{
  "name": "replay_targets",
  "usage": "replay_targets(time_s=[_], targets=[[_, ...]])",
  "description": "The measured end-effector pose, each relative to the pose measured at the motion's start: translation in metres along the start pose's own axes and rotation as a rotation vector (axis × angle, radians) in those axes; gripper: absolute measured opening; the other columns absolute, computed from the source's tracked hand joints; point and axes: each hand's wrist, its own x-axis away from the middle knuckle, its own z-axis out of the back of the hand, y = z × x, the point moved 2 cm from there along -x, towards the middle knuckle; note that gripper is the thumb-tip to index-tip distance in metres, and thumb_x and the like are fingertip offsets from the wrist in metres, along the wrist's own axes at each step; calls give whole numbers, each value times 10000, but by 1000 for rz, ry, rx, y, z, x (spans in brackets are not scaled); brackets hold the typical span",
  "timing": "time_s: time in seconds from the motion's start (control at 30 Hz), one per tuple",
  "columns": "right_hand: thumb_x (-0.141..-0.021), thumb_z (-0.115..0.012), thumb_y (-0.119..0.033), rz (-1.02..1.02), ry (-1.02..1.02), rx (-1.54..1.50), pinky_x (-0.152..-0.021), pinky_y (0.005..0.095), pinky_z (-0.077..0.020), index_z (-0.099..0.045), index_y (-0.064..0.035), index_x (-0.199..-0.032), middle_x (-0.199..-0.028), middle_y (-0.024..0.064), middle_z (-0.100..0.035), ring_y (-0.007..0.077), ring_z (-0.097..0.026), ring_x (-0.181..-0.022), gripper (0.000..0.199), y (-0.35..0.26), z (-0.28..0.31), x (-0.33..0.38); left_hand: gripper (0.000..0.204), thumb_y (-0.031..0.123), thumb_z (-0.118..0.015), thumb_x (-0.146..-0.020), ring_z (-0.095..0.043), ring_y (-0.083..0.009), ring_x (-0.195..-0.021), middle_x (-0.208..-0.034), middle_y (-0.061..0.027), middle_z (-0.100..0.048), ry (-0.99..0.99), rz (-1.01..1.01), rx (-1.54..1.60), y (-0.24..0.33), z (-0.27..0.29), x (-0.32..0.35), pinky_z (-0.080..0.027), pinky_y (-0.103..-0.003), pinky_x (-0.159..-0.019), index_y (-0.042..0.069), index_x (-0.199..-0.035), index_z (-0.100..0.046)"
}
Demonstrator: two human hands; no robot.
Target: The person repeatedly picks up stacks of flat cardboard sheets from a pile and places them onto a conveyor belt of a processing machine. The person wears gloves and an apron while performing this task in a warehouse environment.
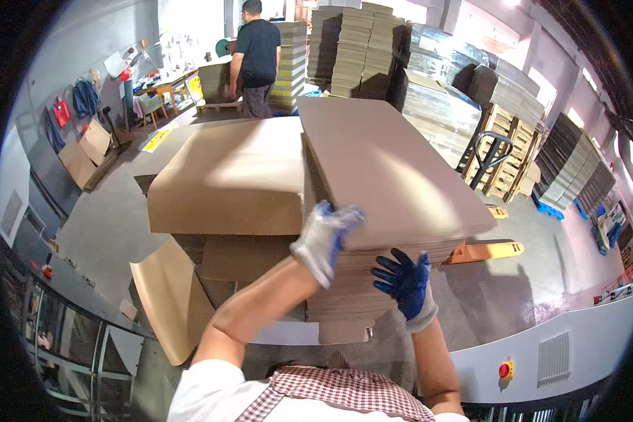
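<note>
At the far left, small cardboard boxes (86,156) lean by the grey wall. Nearer and left of centre, a loose brown sheet (172,299) curls up from the floor beside a low cardboard stack (228,179). Just right of that stands the taller stack of cardboard sheets (394,169), directly ahead of the person.

The left hand (323,239), in a white glove with blue palm, reaches up and forward with the forearm raised steeply. Its fingers are curled over the near left corner of the top sheets, closed on their edge. The right hand (404,285), in the same kind of glove with the blue side showing, sits lower and to the right. Its fingers are spread and pressed flat against the near face of the stack, open rather than clasping, wrist bent back.

Far behind, another person (255,60) stands facing away among tall piles. At the right, an orange pallet jack (485,250) rests on the floor beside the stack.
</note>
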Motion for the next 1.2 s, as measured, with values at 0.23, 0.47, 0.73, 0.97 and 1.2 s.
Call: replay_targets(time_s=[0.23,0.47,0.73,0.97,1.2], targets=[[-946,-453,-551,206,139,-136,-1018,472,-425,-393,-87,-1409,-1394,135,-469,318,-492,-1222,659,36,-51,66,877,-9,-772,-754,-566,-263,-1110,-1260,-144,-496,-19,-202,-81,-128,-9,89,-508,-385,-987,56,-1395,-178],[-911,-598,-279,175,416,-97,-557,357,-567,-586,-43,-1053,-904,106,-683,246,-668,-694,276,44,-38,70,570,298,-684,-891,-602,-207,-1034,-1131,-120,-600,-160,239,15,-101,33,96,-519,-317,-879,47,-1342,-441],[-864,-628,-450,370,805,4,-397,327,-482,-617,-106,-1006,-775,92,-672,212,-632,-545,372,19,-41,146,380,355,-649,-910,-603,-191,-865,-1064,-57,-599,234,37,302,-6,160,-29,-533,-350,-742,122,-1186,-531],[-876,-621,-406,220,700,449,-595,342,-549,-588,-42,-1093,-956,151,-665,245,-665,-767,425,-13,-49,219,540,262,-244,-1016,-183,-268,-1433,-1565,-79,-197,-571,176,1615,-34,248,-204,-147,-433,-1185,63,-1511,-159],[-863,-643,-375,209,754,625,-639,352,-542,-588,-20,-1098,-993,174,-647,261,-653,-808,429,-24,-60,242,379,187,-632,-907,-600,-235,-1051,-1235,-146,-602,-200,112,607,12,205,-139,-493,-326,-919,13,-1233,-550]])
